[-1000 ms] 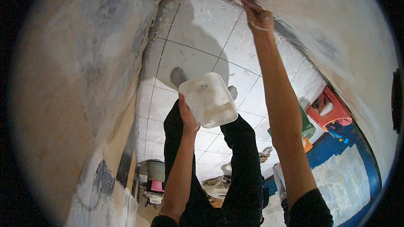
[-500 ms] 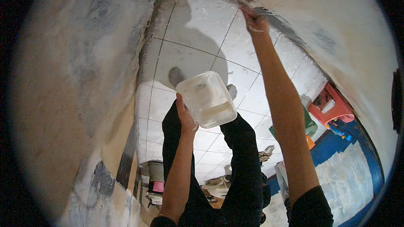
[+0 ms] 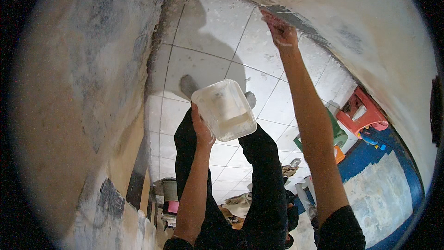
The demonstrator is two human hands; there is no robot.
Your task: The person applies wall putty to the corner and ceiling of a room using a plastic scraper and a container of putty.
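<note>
My left hand (image 3: 202, 127) grips the side of a translucent white plastic tub (image 3: 224, 111), thumb along its wall. A shallow pale layer, like liquid, lies at the tub's near end. The tub hangs above the tiled floor, over my knees. My right arm stretches far forward, and my right hand (image 3: 281, 31) is at the foot of the right-hand wall, beside a dark grey strip (image 3: 303, 22). Its fingers look bent together and point at the wall. Whatever they hold, if anything, is hidden. Whitish smears show at that wrist.
A patchy plastered wall (image 3: 106, 55) rises close on the left. White floor tiles (image 3: 203, 46) carry pale specks and splashes. A red plastic stool (image 3: 363, 113), a green container (image 3: 337, 132) and a blue patch with whitish coating (image 3: 381, 194) lie at right. Several items clutter the floor behind my legs.
The view has shifted slightly, so the floor and walls sit a little further left. My right hand has come slightly back along the wall's foot. The tub stays in my left hand.
</note>
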